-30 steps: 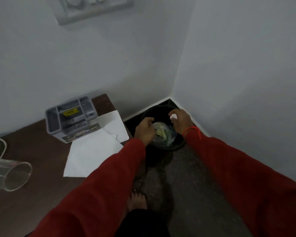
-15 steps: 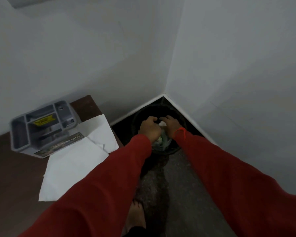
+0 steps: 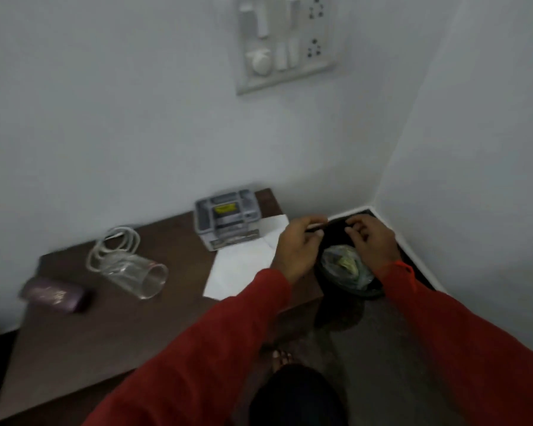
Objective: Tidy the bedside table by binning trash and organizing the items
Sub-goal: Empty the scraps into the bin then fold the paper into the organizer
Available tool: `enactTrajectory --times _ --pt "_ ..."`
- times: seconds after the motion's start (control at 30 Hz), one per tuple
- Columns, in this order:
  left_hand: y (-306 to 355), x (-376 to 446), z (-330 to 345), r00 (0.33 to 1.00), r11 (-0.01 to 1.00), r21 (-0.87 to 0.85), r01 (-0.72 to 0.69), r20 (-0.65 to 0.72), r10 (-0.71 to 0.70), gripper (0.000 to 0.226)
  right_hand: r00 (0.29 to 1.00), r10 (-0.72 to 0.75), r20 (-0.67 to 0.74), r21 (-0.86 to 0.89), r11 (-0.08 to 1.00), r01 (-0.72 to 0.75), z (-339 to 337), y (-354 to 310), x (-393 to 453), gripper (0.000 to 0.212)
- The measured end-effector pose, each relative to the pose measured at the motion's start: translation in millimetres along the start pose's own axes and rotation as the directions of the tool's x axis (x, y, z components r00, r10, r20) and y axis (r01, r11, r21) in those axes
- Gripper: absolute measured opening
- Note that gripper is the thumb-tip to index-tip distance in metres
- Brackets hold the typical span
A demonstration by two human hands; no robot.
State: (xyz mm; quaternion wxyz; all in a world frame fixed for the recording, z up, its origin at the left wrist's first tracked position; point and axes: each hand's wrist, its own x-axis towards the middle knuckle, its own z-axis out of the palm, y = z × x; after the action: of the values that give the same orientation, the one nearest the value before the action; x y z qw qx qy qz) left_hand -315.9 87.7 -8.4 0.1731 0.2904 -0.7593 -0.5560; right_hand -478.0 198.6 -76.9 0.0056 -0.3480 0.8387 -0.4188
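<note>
A black bin (image 3: 370, 293) stands on the floor in the room's corner, right of the bedside table (image 3: 111, 327). Crumpled clear plastic with green scraps (image 3: 343, 265) lies inside it. My left hand (image 3: 297, 247) hovers over the bin's left rim, fingers loosely curled and blurred, with nothing I can make out in them. My right hand (image 3: 371, 241) hangs over the bin's far side, fingers apart and empty. On the table lie a white sheet of paper (image 3: 240, 269), a grey box (image 3: 225, 221), a clear glass on its side (image 3: 136, 272), a coiled white cable (image 3: 114, 242) and a purple case (image 3: 54, 295).
White walls meet in a corner right behind the bin. A switch and socket plate (image 3: 285, 41) is on the wall above the table. My bare foot (image 3: 282, 356) and dark trouser leg are on the speckled dark floor (image 3: 382, 348) below.
Both hands have risen out of the bin and moved apart; the plastic trash stays inside. The view has swung left and up, showing the glass, cable and purple case.
</note>
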Motion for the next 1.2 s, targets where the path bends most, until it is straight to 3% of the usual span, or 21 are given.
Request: enactTrajectory --times 0.1,0.23,0.43,0.73,0.87,0.97,1.1,1.2 --pt "-2 -41 -50 0.995 0.999 -0.041 0.011 -0.099 -0.015 0.027 0.995 -0.076 0.062 0.125 0.990 0.068 2 -48 -9 0.012" --pt "-10 -93 -112 0.962 0.989 -0.126 0.074 -0.251 -0.104 0.028 0.969 -0.177 0.171 0.163 0.975 0.149 10 -111 -27 0.020" --pt "-29 -158 -174 0.903 0.942 -0.333 0.053 -0.387 -0.188 0.031 0.905 -0.275 0.324 0.098 0.962 0.257 34 -173 -67 0.027" --pt "-71 -174 -177 0.916 0.841 -0.541 0.030 -0.322 -0.240 0.037 0.899 -0.048 0.434 -0.162 0.978 0.130 67 -170 -64 0.038" --pt "-80 -154 -167 0.916 0.798 -0.596 0.086 -0.267 -0.299 0.029 0.879 0.096 0.468 -0.281 0.959 0.045 78 -156 -33 0.060" --pt "-86 -137 -160 0.939 0.861 -0.493 0.121 -0.225 -0.261 0.024 0.875 0.134 0.466 -0.310 0.951 0.019 88 -147 -14 0.071" --pt "-91 -109 -152 0.940 0.917 -0.387 0.097 -0.266 -0.212 0.028 0.822 0.098 0.560 -0.355 0.926 0.132 99 -136 15 0.084" --pt "-90 -85 -141 0.926 0.975 -0.115 0.189 -0.310 -0.216 0.043 0.757 0.095 0.647 -0.409 0.881 0.239 104 -134 37 0.093"
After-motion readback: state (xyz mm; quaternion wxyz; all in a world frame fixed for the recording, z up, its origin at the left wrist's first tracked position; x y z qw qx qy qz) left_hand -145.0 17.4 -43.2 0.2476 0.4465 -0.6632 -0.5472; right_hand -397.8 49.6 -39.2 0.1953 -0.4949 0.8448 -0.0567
